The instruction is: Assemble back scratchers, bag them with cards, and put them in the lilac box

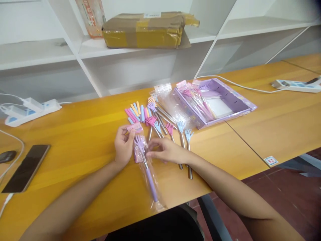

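Observation:
A purple hand-shaped scratcher (150,180) lies in a clear plastic bag over the table. My left hand (123,144) pinches the bag by its pink header card (135,127). My right hand (164,150) is beside the bag's upper right edge, thumb and fingers curved and apart, with nothing visible between them. Beyond the hands lie several loose scratchers with metal rods and pink, blue, purple and orange heads (169,128). Several short coloured handles (142,113) lie behind my left hand. Under the bag's upper part shows a pink card (137,156).
A purple box (227,97) at the back right holds bagged scratchers, with clear bags (173,102) beside it. Power strips (32,112) stand at both sides. A phone (26,168) and mouse (7,156) lie left. A taped carton (144,31) sits on the shelf.

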Available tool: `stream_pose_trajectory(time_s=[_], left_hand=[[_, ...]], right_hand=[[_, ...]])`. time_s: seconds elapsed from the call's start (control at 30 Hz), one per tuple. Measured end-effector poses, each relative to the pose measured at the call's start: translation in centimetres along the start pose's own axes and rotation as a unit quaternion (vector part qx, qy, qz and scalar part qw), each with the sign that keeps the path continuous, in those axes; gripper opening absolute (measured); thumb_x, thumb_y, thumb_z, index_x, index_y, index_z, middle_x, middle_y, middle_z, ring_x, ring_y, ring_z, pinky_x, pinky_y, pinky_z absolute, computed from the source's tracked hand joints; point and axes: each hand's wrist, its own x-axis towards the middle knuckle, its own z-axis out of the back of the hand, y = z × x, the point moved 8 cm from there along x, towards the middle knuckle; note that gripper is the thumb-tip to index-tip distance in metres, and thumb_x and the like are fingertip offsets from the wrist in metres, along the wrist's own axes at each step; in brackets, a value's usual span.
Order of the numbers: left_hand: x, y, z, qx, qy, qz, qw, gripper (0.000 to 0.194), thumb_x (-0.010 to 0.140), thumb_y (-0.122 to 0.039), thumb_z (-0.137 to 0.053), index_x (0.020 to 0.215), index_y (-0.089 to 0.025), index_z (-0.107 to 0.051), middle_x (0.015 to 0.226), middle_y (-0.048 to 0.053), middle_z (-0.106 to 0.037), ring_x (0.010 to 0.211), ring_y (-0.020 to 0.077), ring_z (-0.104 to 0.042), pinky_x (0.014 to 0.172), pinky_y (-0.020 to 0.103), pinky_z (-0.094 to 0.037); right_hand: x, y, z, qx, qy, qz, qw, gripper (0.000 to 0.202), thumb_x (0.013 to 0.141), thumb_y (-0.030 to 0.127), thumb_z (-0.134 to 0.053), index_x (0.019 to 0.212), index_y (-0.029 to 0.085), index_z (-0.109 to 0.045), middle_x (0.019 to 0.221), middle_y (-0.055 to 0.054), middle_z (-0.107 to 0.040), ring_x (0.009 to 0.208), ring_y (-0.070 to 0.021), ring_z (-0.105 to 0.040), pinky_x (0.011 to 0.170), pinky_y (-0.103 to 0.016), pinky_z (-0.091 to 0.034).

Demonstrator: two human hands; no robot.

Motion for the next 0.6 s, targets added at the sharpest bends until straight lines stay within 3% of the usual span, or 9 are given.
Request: stream_pose_trajectory(time_s=[0.07, 0.13, 0.3, 0.37, 0.47, 0.5, 0.6], left_hand=[[0.4, 0.0, 0.6, -0.002, -0.031, -0.013, 0.999, 0.032, 0.097, -0.046, -0.08, 0.107, -0.02, -0.066, 0.102, 0.005, -0.077, 0.09, 0.0159, -0.077, 0.079, 0.024, -0.06], [0.5, 0.4, 0.9, -0.014, -0.039, -0.005, 0.999, 0.033, 0.095, -0.046, -0.082, 0.108, -0.02, -0.066, 0.102, 0.004, -0.076, 0.091, 0.0158, -0.076, 0.081, 0.025, -0.06], [0.8, 1.7, 0.5, -0.165, -0.01, 0.045, 0.985, 0.037, 0.101, -0.058, -0.068, 0.108, -0.022, -0.065, 0.105, 0.004, -0.076, 0.078, 0.0156, -0.073, 0.071, 0.028, -0.059], [1.0, 1.7, 0.1, -0.204, 0.021, 0.059, 0.977, 0.038, 0.101, -0.059, -0.062, 0.112, -0.023, -0.062, 0.106, 0.005, -0.076, 0.069, 0.0166, -0.073, 0.063, 0.03, -0.058], [1.0, 1.6, -0.2, -0.194, 0.043, 0.074, 0.977, 0.032, 0.102, -0.052, -0.06, 0.113, -0.022, -0.059, 0.1, 0.004, -0.076, 0.06, 0.0165, -0.072, 0.056, 0.03, -0.055], [0.9, 1.5, -0.2, -0.188, 0.045, 0.078, 0.978, 0.029, 0.102, -0.05, -0.059, 0.112, -0.022, -0.058, 0.098, 0.003, -0.075, 0.059, 0.016, -0.071, 0.055, 0.029, -0.054], [0.5, 1.7, -0.6, -0.173, 0.064, 0.089, 0.979, 0.027, 0.103, -0.047, -0.057, 0.113, -0.022, -0.057, 0.096, 0.002, -0.073, 0.056, 0.0144, -0.069, 0.053, 0.027, -0.051]], right_hand=[[-0.1, -0.1, -1.4, 0.008, 0.066, -0.015, 0.998, 0.046, 0.085, 0.057, -0.087, 0.101, 0.02, -0.067, 0.092, 0.0, -0.073, 0.049, -0.0059, -0.052, 0.041, -0.023, -0.036], [-0.1, -0.2, -2.0, 0.015, 0.094, -0.017, 0.995, 0.043, 0.086, 0.056, -0.087, 0.097, 0.019, -0.067, 0.08, 0.003, -0.069, 0.05, -0.0062, -0.049, 0.043, -0.022, -0.035], [-0.1, 0.5, -0.8, 0.038, 0.095, 0.003, 0.995, 0.049, 0.082, 0.062, -0.087, 0.094, 0.019, -0.069, 0.079, 0.002, -0.071, 0.06, -0.0095, -0.054, 0.052, -0.024, -0.04], [-0.5, 2.1, 2.1, 0.021, 0.017, 0.039, 0.999, 0.048, 0.082, 0.062, -0.087, 0.096, 0.02, -0.069, 0.086, -0.001, -0.074, 0.067, -0.0126, -0.059, 0.058, -0.026, -0.044], [-2.6, 6.0, 9.8, -0.091, -0.202, 0.116, 0.968, 0.038, 0.089, 0.057, -0.08, 0.102, 0.022, -0.069, 0.09, -0.003, -0.074, 0.079, -0.018, -0.065, 0.07, -0.031, -0.049], [-3.5, 7.4, 12.6, -0.161, -0.269, 0.132, 0.94, 0.033, 0.093, 0.053, -0.076, 0.101, 0.022, -0.069, 0.088, -0.003, -0.073, 0.081, -0.0196, -0.065, 0.074, -0.033, -0.05], [-5.9, 10.5, 20.8, -0.374, -0.437, 0.109, 0.811, 0.017, 0.099, 0.04, -0.065, 0.094, 0.023, -0.068, 0.087, -0.004, -0.069, 0.082, -0.022, -0.061, 0.078, -0.036, -0.048]])
